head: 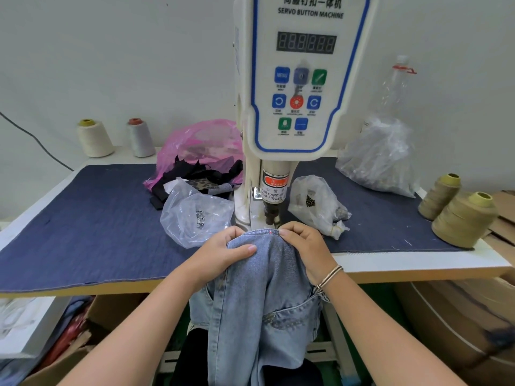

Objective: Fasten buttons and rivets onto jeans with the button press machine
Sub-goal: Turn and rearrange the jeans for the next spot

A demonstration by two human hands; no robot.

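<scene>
Jeans [267,288], pale blue denim: lower centre of the frame, draped off the front edge of the table [418,264], their top hem drawn up to the base of the machine. Judged purpose: the hem is stretched flat between both hands so a marked spot sits under the punch; a small red dot shows on the hem at centre.

Button press machine [299,79]: upper centre, white with blue trim, control panel facing the viewer, finger-warning label on the column below. Punch tip just behind the hem; contact cannot be told.

Left hand [223,253]: centre, left of the hem. Fingers curled over the cloth edge, thumb laid across the top, gripping the jeans.

Right hand [305,246]: centre, right of the hem. Fingers bent, pinching the hem near the red dot; a bracelet on the wrist.

Clear bags [192,210] of small metal parts: either side of the column, near the hands, probably for easy reach.

Pink bag [195,146] with dark scraps: behind, centre left.

Thread cones [462,218]: far right and upper left, well apart from the work.
</scene>
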